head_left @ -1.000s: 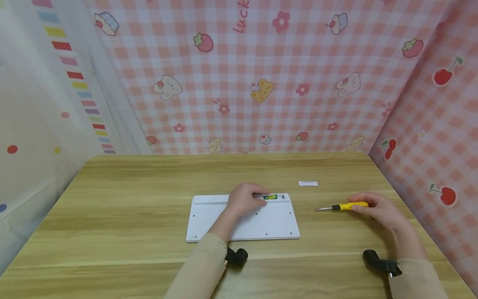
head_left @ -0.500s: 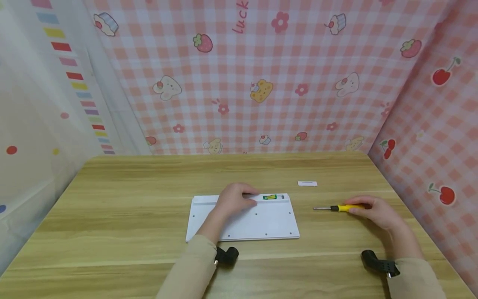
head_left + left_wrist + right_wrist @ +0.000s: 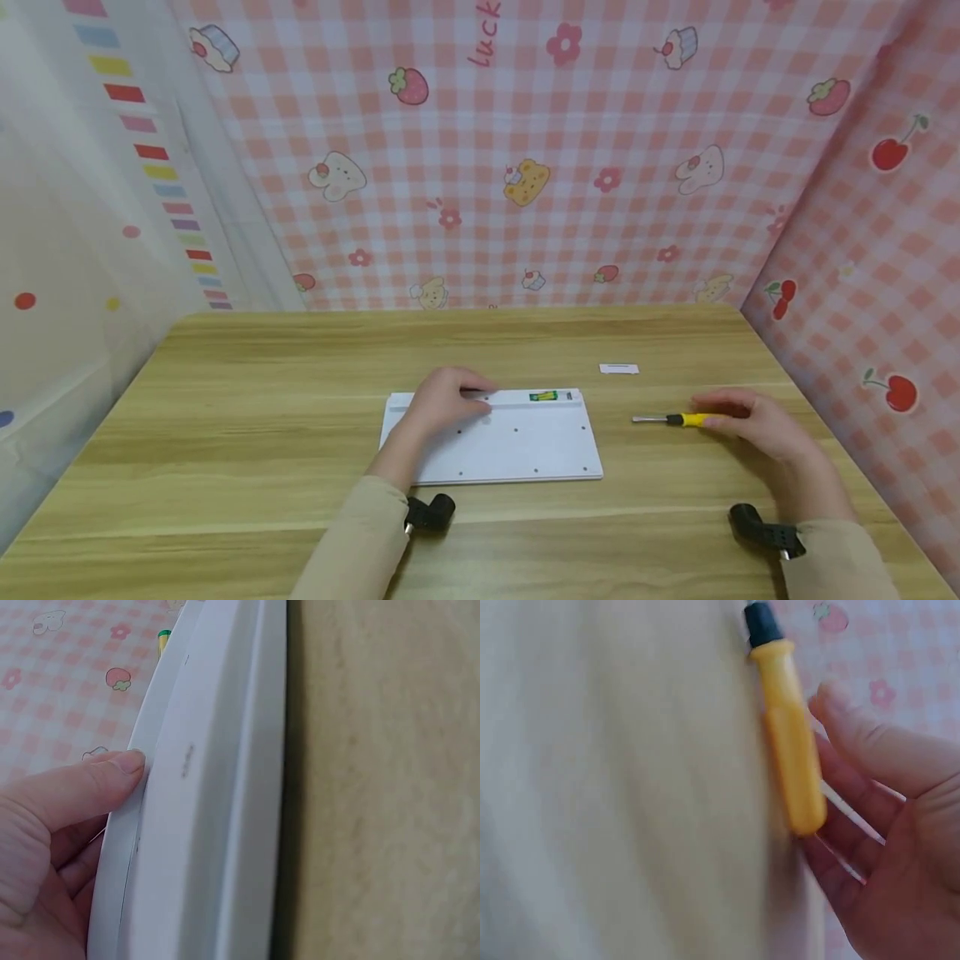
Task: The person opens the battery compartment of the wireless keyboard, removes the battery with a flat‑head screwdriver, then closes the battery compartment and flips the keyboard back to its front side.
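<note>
A white keyboard lies underside up on the table, small screw holes dotted over it. A green and yellow battery sits in the slot in its raised back strip. My left hand straddles that strip, left of the battery. Its thumb presses the rim in the left wrist view, with the fingers curled behind the edge. To the right is a screwdriver with a yellow handle and black collar, tip pointing left. My right hand is around the handle's end; in the right wrist view the thumb stands apart from it.
A small white battery cover lies behind the keyboard to the right. The wooden table runs back to a pink checked curtain. Black wrist camera mounts sit on both sleeves.
My left hand has slid left along the keyboard's back strip, away from the battery. The screwdriver's handle has dropped slightly until nearly level with its tip. The keyboard and cover stay put.
</note>
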Motion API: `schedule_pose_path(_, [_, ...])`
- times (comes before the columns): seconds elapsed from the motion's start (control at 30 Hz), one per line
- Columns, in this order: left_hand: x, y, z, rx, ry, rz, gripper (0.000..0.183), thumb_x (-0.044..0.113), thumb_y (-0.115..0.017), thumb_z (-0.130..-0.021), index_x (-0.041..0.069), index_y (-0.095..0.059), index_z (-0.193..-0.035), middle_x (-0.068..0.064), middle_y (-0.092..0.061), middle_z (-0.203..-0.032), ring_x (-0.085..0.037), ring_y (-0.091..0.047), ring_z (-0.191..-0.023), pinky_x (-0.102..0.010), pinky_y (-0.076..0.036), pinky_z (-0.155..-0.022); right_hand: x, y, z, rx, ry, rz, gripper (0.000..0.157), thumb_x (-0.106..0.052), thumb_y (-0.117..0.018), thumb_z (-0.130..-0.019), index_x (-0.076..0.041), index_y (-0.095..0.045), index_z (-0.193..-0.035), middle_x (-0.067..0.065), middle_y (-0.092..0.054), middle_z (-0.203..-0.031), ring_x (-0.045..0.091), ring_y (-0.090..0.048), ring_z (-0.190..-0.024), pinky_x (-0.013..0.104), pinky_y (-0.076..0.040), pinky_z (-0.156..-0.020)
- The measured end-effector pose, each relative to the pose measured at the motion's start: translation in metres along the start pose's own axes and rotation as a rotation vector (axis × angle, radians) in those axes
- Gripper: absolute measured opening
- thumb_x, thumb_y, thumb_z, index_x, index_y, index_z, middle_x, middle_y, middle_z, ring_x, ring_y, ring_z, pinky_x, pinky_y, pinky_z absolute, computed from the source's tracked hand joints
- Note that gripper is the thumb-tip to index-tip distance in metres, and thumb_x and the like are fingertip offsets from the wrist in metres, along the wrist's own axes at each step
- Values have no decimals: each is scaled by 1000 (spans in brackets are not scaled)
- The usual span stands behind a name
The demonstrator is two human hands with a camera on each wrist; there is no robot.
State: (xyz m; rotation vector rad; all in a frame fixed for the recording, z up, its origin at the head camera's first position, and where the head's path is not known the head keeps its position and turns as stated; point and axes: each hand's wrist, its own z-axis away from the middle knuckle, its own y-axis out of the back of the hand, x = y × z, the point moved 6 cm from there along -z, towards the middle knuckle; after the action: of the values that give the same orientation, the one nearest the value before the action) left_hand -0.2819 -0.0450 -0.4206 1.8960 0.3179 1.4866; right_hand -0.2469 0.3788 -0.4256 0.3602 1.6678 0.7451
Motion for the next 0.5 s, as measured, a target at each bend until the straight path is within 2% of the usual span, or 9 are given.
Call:
schedule_pose_path(0.1, [-1,1,1,1,9,16,24,7,-81,-80,11,-79,-104,-2,-74,-106,-20,-66,-106,-35,-51,-94,-15,-1,-4,-30,-68,46,48,-16,-69,-94,6,-56,-134,22,-59,-132,22,-55,-117,23,-48,-87])
schedule_pose_path(0.2, [-1,2,2,4,14,27,24,6,-81,-80,11,-79,-103,-2,-74,-105,-20,-67,-105,-35,-51,-94,-35,-7,-11,-55,-81,78,54,-23,-69,-95,1,-52,-141,23,-51,-141,39,-45,-127,39,-43,-98])
schedule_pose_path(0.27, [-1,2,2,4,13,29,24,7,-81,-80,11,-79,-103,-2,-74,-105,-20,-67,-105,-35,-52,-94,-49,-13,-17,-53,-44,78,54,-22,-69,-95,1,-52,-140,22,-52,-141,42,-43,-130,47,-39,-102])
schedule_pose_path(0.5, [-2,0,0,5,23,26,23,8,-82,-80,13,-80,-102,1,-74,-104,-19,-66,-106,-35,-51,-94,-87,-45,-42,-47,108,82,47,-19,-74,-91,-3,-61,-133,14,-63,-130,37,-52,-124,55,-36,-106])
